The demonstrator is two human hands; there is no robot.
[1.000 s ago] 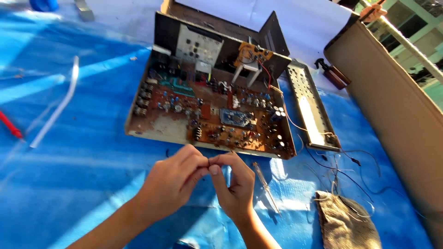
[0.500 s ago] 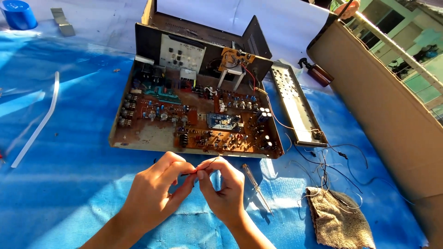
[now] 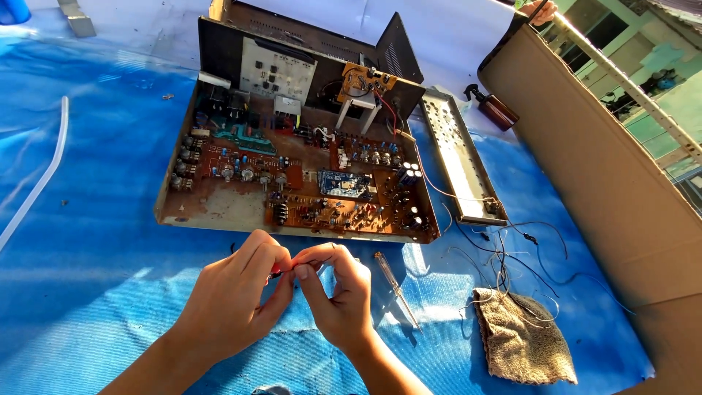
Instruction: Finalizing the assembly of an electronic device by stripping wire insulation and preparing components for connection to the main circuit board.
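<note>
My left hand (image 3: 232,300) and my right hand (image 3: 335,294) meet fingertip to fingertip over the blue sheet (image 3: 95,292). Between them they pinch a small thin part (image 3: 281,271) with a bit of red on it; most of it is hidden by the fingers. Just beyond the hands lies an opened electronic chassis (image 3: 292,175) with brown circuit boards full of small components. A clear-handled screwdriver (image 3: 395,289) lies on the sheet just right of my right hand.
A detached front panel (image 3: 461,161) lies right of the chassis, trailing thin black and red wires (image 3: 512,249). A brown rag (image 3: 521,338) sits at the lower right. A cardboard sheet (image 3: 607,168) stands along the right. A white strip (image 3: 44,175) lies at the left.
The view has shifted, so the chassis sits a little further left and lower in frame. Both hands stay together near the chassis front edge, still pinching the small part.
</note>
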